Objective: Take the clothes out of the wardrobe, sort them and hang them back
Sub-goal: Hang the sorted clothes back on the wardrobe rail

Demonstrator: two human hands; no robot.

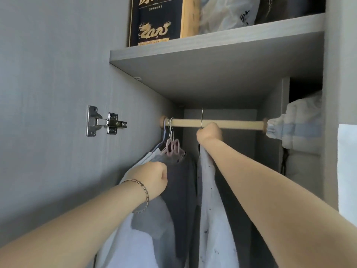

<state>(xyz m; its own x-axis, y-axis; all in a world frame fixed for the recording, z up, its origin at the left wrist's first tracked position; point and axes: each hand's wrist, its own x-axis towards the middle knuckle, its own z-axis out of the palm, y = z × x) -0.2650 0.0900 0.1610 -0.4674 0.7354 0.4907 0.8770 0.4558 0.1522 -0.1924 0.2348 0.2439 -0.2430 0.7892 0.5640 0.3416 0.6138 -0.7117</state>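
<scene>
A wooden rail (231,124) spans the grey wardrobe. At its left end hang pink hangers (173,147) carrying a dark grey garment (183,182) and a pale blue one (143,238). My left hand (154,179) is closed on the grey garment's shoulder. My right hand (209,132) is up at the rail, closed around a metal hanger hook (201,117) that sits over the rail. Below that hand hangs a white garment with dark specks (210,209). Its hanger is hidden by my hand.
A shelf (212,45) above the rail holds a dark box with a gold dragon (154,22) and plastic bags (228,14). A door hinge (104,121) sits on the left panel. White and blue bedding (297,124) bulges from the right compartment.
</scene>
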